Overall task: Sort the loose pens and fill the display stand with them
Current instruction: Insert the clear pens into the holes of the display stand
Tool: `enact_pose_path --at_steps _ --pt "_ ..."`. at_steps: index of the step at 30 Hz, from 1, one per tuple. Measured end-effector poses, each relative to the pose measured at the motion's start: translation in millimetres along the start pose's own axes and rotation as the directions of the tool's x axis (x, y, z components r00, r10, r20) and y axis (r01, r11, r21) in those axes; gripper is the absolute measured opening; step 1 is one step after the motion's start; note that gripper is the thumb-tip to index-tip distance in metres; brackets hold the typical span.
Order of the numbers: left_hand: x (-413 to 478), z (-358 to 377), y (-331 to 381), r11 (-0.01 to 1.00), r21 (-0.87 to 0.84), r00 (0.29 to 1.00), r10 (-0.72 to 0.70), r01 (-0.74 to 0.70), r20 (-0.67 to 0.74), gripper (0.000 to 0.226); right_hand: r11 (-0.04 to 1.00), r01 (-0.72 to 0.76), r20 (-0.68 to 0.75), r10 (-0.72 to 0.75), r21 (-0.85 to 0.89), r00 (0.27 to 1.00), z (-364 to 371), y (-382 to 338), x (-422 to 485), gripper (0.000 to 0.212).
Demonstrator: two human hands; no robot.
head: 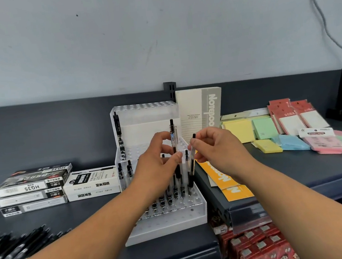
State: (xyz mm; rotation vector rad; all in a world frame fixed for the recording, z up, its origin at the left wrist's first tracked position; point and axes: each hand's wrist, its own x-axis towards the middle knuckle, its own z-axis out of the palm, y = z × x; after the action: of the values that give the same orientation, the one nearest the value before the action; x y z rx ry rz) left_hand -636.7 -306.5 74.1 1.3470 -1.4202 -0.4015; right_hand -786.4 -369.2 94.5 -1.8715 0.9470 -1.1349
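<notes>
Dark shelf top (297,171) against a pale wall, stationery laid out on it; we note the state at the fingers first. Left hand (156,162) has its fingers closed on 1 clear-barrelled pen (174,141), held upright, tip down among the pens already standing. Right hand (216,147) pinches a 2nd pen (192,161) near its top between thumb and forefinger, barrel slanting down toward the right edge of the lower tier; we cannot tell whether its tip is in a hole yet.

Outward: the white display stand (167,222) sits at the front of the shelf. Its lower tier carries a partial block of upright pens (168,195), with bare holes in the front rows. The upper tier holds 1 black pen (118,132) at its left; the rest looks unfilled. Loose black pens (16,249) lie in a heap at far left, pen boxes (33,190) behind them.

Step in hand, as we judge it: seating 2 pens in the lower tier. Next move calls for lining each tip over a free hole, pushing straight down, releasing, then reaching left to the heap.
</notes>
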Motion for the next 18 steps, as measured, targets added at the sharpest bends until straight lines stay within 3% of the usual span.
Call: enact_pose_path --at_steps 4,9,13,18 --pt "4.5 -3.8 -0.2 0.998 -0.055 0.997 -0.017 0.013 -0.075 0.019 0.993 0.086 0.101 -0.078 -0.086 0.992 4.9 0.9 -0.2 0.012" --pt "11.4 -11.6 10.8 0.994 -0.110 0.993 -0.002 -0.010 -0.115 0.018 0.979 0.129 0.222 -0.092 -0.157 0.971 7.6 -4.0 -3.4 0.010" --pt "12.4 -13.7 16.5 0.992 -0.124 0.997 -0.005 -0.004 -0.076 0.019 0.961 0.155 0.249 -0.096 -0.227 0.964 7.6 -7.5 -2.9 0.005" --pt "21.8 -26.8 35.9 0.995 -0.085 0.983 0.041 -0.057 -0.178 0.012 0.949 0.166 0.243 -0.101 -0.266 0.965 8.6 -5.8 0.2 0.010"
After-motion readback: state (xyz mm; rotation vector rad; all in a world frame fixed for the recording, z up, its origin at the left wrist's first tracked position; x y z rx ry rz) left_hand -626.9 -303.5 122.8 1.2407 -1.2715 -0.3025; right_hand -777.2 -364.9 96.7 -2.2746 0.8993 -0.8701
